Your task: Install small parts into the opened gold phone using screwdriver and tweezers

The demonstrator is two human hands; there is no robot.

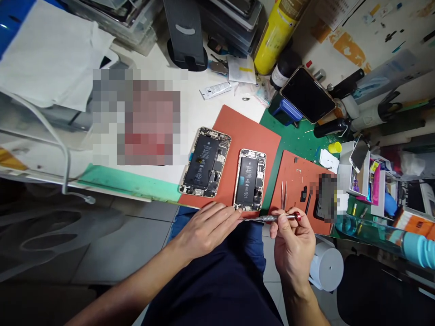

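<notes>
My right hand [294, 246] is closed around a screwdriver [272, 218] with a ribbed metal shaft and a red end cap. The driver lies nearly level, its thin tip pointing left to my left hand's fingertips. My left hand [209, 228] has its fingers pressed together at the lower left corner of a smaller opened phone [249, 179]; its thumb and anything pinched there are hidden. A larger opened phone [206, 163], battery showing, lies to the left. Tweezers [283, 197] point away from me just beyond my right fingers; whether that hand also holds them I cannot tell.
Both phones lie on a reddish mat [244, 122]. A second reddish mat [292, 181] bears small black parts [303, 194] and a dark, partly blurred phone part [326, 197]. At right are a water bottle [380, 235] and small boxes; behind stand a yellow can [278, 36] and a propped phone [308, 94].
</notes>
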